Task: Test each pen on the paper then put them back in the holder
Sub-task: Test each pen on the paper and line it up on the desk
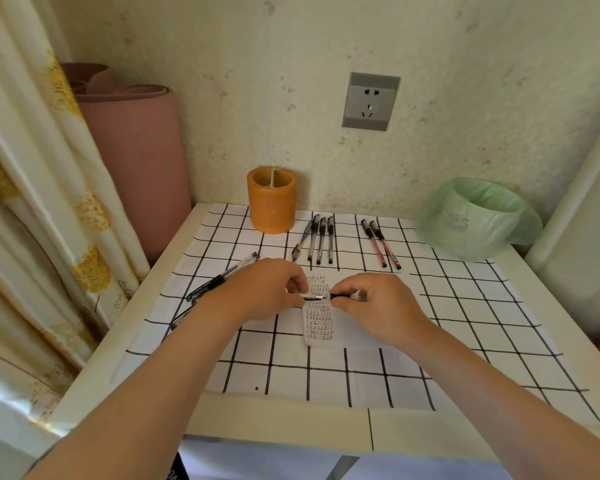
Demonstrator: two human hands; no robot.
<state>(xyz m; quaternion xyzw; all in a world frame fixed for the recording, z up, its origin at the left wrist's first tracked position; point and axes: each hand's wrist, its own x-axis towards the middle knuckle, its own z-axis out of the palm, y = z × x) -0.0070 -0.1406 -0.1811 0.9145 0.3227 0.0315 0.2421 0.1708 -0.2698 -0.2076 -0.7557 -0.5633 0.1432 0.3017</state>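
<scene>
From the head camera, the orange holder stands upright at the back of the surface, close to the wall; only a thin divider shows at its mouth, and no pen is seen inside. At the right rear a bin lined with a green bag sits with its opening toward the camera, its contents not visible.

Just right of the holder four black pens lie side by side, and further right two red pens lie together, apart from the black ones. More black pens lie at the left, partly under the left forearm, near the surface's left edge. The checked cloth in front of the hands is bare up to the near edge.

The paper, covered in rows of small marks, lies at the middle. Above it both hands meet: the left hand and right hand each pinch one end of a single pen, held level, fingers closed on it, wrists raised and forearms angled inward.
</scene>
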